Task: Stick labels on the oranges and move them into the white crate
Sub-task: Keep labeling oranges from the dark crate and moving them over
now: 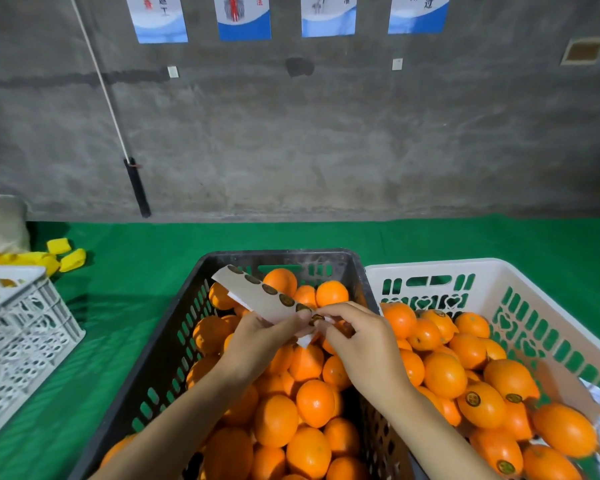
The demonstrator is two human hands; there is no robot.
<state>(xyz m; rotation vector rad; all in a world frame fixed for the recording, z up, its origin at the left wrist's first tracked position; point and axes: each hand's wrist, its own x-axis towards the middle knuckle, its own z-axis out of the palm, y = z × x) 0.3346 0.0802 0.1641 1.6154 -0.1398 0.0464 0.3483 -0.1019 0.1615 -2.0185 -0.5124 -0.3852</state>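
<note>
A black crate (pixel 184 327) in the middle holds several unlabelled oranges (pixel 314 403). To its right, a white crate (pixel 520 285) holds several oranges (pixel 482 405), some bearing round dark labels. Above the black crate my left hand (pixel 260 341) grips a strip of backing paper (pixel 257 292) carrying a row of round dark labels. My right hand (pixel 357 344) pinches one label (pixel 316 319) at the strip's near end, partly lifted from the paper.
The crates stand on a green cloth-covered table (pixel 125 306) against a grey concrete wall. A white lattice crate (pixel 21 341) sits at the left edge, with yellow pieces (pixel 66 254) behind it. A black-handled pole (pixel 137 188) leans on the wall.
</note>
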